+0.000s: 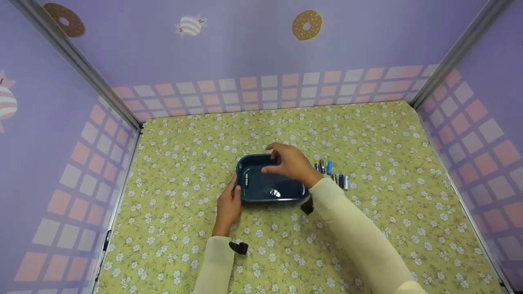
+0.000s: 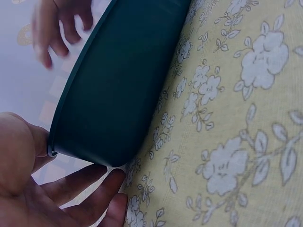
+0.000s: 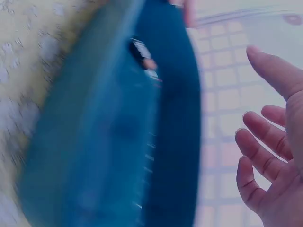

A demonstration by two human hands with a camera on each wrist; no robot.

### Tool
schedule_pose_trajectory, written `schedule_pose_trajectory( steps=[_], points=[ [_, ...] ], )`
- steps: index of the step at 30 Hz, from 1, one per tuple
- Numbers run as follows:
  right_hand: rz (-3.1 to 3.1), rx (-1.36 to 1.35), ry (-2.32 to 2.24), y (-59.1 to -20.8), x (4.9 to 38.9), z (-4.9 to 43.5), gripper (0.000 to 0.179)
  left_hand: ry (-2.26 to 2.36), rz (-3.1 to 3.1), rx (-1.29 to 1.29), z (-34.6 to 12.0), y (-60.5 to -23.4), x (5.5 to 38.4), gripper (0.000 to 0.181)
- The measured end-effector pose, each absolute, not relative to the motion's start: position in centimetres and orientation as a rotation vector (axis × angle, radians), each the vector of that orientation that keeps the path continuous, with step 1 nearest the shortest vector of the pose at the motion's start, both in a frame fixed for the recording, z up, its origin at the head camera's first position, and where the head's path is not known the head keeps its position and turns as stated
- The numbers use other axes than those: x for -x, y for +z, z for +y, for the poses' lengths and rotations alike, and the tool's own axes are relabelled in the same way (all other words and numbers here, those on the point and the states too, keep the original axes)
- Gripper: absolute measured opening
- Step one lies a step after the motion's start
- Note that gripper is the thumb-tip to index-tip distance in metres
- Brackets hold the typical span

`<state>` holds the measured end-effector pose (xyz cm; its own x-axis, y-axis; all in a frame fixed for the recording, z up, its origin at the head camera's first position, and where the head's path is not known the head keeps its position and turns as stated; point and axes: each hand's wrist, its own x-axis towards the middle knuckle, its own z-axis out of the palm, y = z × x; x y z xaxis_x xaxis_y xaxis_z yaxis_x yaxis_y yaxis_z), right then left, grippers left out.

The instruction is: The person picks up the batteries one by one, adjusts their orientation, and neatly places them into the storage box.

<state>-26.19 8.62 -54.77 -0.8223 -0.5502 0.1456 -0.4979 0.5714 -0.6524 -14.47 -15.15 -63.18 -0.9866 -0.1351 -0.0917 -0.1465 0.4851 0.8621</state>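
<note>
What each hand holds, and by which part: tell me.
The left hand grips the dark teal tray by its left side; the right hand, above it, holds nothing.

In the right wrist view, the glossy dark-teal rectangular tray blurs (bottom edge crops it); its 1 small dark cylinder is unreadable.

The left sleeve is long and plain, of pale cream cloth; near its end a small black camera with a rounded tip juts out. The right sleeve matches it, with a second black camera, blockier in outline, alongside.
</note>
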Motion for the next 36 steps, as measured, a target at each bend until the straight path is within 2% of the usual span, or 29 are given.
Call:
schedule_pose_trajectory(
  steps=[6,12,27,36],
  points=[
    [2.801,0.928,-1.153,-51.0,25.0,13.0,0.07,1.588,2.711,0.229,-15.0,-63.2,14.4,0.051],
    [2.879,0.914,-1.159,-50.1,23.1,17.1,0.069,1.589,2.697,0.227,-14.9,-63.3,14.4,0.051],
    [3.026,0.816,-1.158,-54.1,19.5,22.9,0.07,1.568,2.699,0.252,-15.1,-63.0,14.1,0.051],
    [2.979,0.673,-1.21,-57.2,18.1,24.8,0.081,1.568,2.716,0.247,-15.3,-63.1,14.2,0.051]
  ],
)
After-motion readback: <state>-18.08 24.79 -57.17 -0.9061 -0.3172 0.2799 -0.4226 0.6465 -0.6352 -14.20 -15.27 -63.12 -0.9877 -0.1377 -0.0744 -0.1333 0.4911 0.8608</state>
